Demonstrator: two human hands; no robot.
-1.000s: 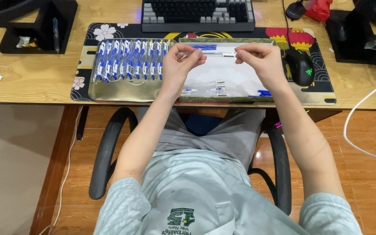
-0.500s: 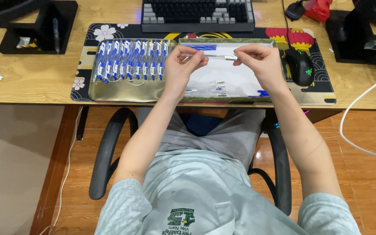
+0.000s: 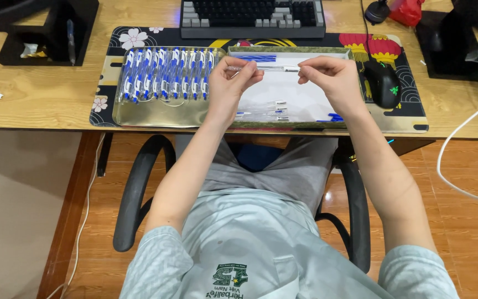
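grip: both hands [image 3: 233, 83] [image 3: 327, 75] pinch, seemingly, clear pen [image 3: 266, 68] over tray [image 3: 305, 124].

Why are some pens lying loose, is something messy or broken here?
Nothing looks broken or spilled. Both hands, left hand and right hand, hold one clear pen. Finished pens lie in a row; loose parts sit in the white tray.

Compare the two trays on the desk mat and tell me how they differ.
The left tray is gold and carries a tidy row of blue-and-white pens; the right tray has a white floor and holds only a few scattered pen parts. Both hands, left hand and right hand, work a clear pen barrel over the right tray; none is over the left tray. Both are shallow, rectangular and side by side.
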